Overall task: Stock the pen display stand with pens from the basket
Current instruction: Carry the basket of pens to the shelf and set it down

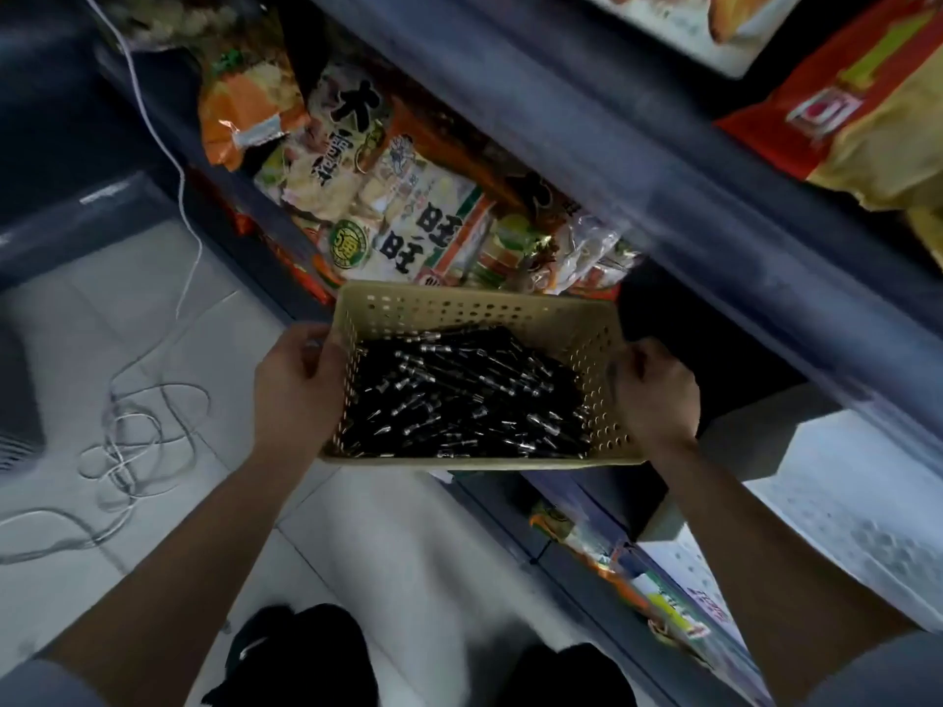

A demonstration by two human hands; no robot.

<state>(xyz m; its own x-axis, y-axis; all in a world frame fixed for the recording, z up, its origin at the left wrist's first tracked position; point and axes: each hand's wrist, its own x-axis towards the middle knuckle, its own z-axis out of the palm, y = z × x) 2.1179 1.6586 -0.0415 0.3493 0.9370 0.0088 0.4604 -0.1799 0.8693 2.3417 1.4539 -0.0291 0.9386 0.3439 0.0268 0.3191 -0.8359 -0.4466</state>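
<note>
Pale floor tiles [388,543] fill the lower left, and dark blue shop shelving [638,160] runs diagonally from the top centre down to the right edge. Motion blur smears much of the shelving and the goods on it.

One beige perforated basket [474,298] is held in the air in front of the shelves, roughly level. The left hand [296,385] grips its left wall and the right hand [655,395] grips its right wall, each with fingers curled against the plastic. The fingertips on the outer sides are hidden behind the hands, and both forearms are cut off at the bottom corners by grey sleeves.

Black pens [459,395] with silver tips lie loose in a heap on the basket floor, crossing one another. They are too many and too blurred to count, and the lower layers are buried.

Behind the basket, snack bags [388,211] overlap on a shelf. Their far ends vanish under the shelf above and the basket hides their near edge, so no firm count is possible.

One red and yellow bag [857,109] sits on the higher shelf, cut off by the right edge.

One white perforated object [857,502] stands at the right, too blurred to identify.

One grey cable [138,431] hangs down at the upper left and lies coiled in loose loops on the tiles.

Two dark shoes [301,650] show at the bottom, the right one partly cut off.
</note>
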